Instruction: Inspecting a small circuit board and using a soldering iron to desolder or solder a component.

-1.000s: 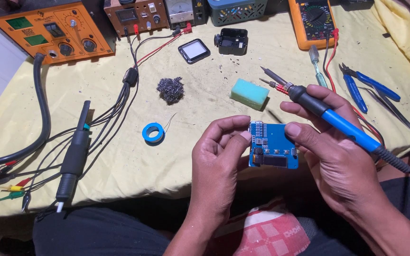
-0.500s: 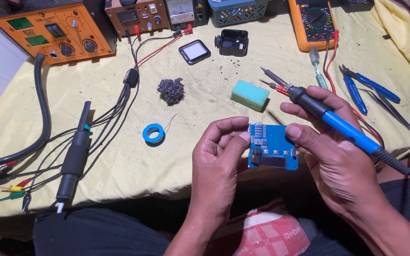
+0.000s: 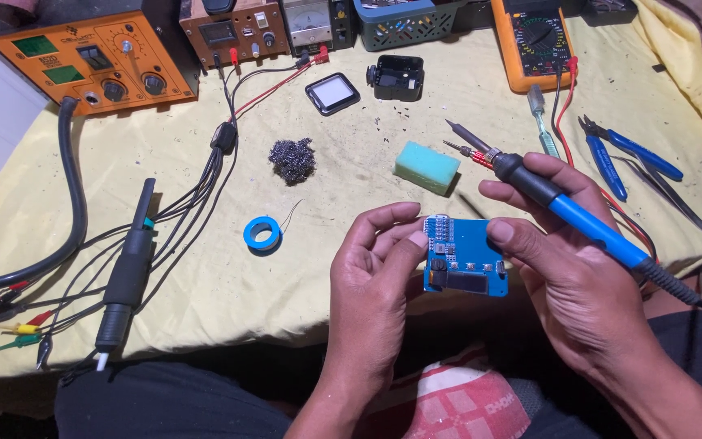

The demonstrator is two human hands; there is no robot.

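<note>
A small blue circuit board (image 3: 469,256) is held over the table's front edge between both hands. My left hand (image 3: 375,276) pinches its left side with thumb and fingers. My right hand (image 3: 566,260) presses its thumb on the board's right edge and also carries a blue-handled soldering iron (image 3: 562,203) across its fingers, the tip pointing up-left toward a green sponge (image 3: 426,167).
On the yellow cloth lie a blue solder spool (image 3: 262,234), a steel wool ball (image 3: 292,158), a black hot-air handle (image 3: 127,276) with cables, blue pliers (image 3: 611,158), an orange rework station (image 3: 91,65), a multimeter (image 3: 534,41) and small black cases (image 3: 396,77).
The board and both hands have stayed nearly still, shifting only slightly.
</note>
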